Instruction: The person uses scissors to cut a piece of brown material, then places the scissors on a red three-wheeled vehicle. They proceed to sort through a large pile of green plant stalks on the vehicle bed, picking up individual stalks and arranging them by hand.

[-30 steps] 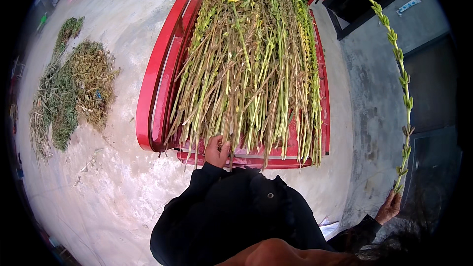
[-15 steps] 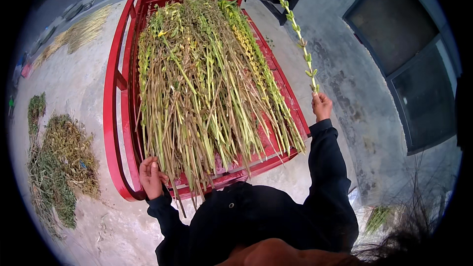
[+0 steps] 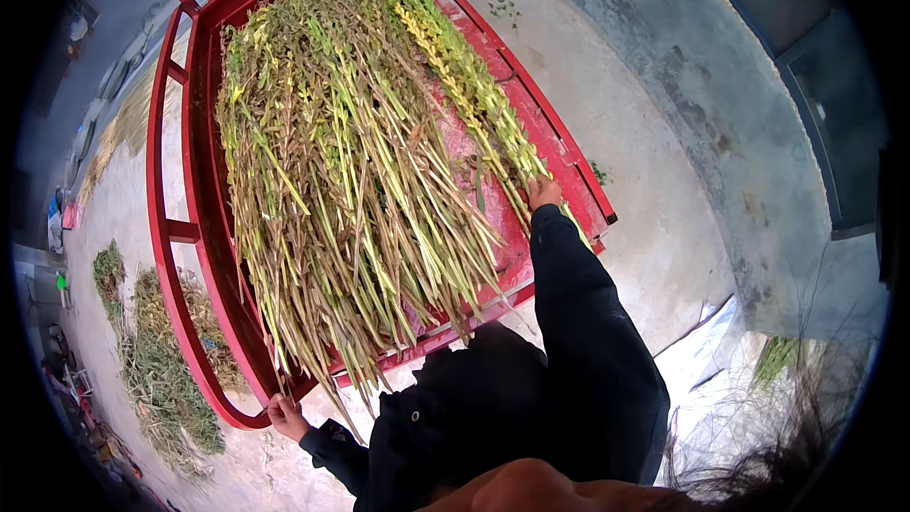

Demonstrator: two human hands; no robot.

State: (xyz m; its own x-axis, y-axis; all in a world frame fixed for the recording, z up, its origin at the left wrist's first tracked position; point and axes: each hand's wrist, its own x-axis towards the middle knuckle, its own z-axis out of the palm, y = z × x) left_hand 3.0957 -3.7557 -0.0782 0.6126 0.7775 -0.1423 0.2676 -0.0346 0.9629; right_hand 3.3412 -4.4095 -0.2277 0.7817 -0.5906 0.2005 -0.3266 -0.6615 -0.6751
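Note:
A big heap of cut sesame stalks [image 3: 351, 190], green, yellow and brown, lies lengthwise on a red cart bed [image 3: 493, 213], leafy tops away from me and bare stem ends towards me. At the right side of the bed, my right hand [image 3: 543, 192] is closed round the lower stem of a green sesame stalk [image 3: 507, 123] that lies with the right-hand row. Beside the cart's near left corner, my left hand [image 3: 287, 415] has its fingers pinched together close to the stem ends; what they hold, if anything, is too small to make out.
A red tubular rail [image 3: 156, 190] runs along the cart's left side. Dried and green plant heaps [image 3: 166, 379] lie on the concrete floor to the left. A grey wall [image 3: 664, 66] with a dark window [image 3: 834, 95] stands at the right. Some green stems [image 3: 777, 360] lie at lower right.
My right hand has brought the raised stalk down and inward onto the right side of the pile. My left hand sits lower, by the cart's corner. The whole view has shifted.

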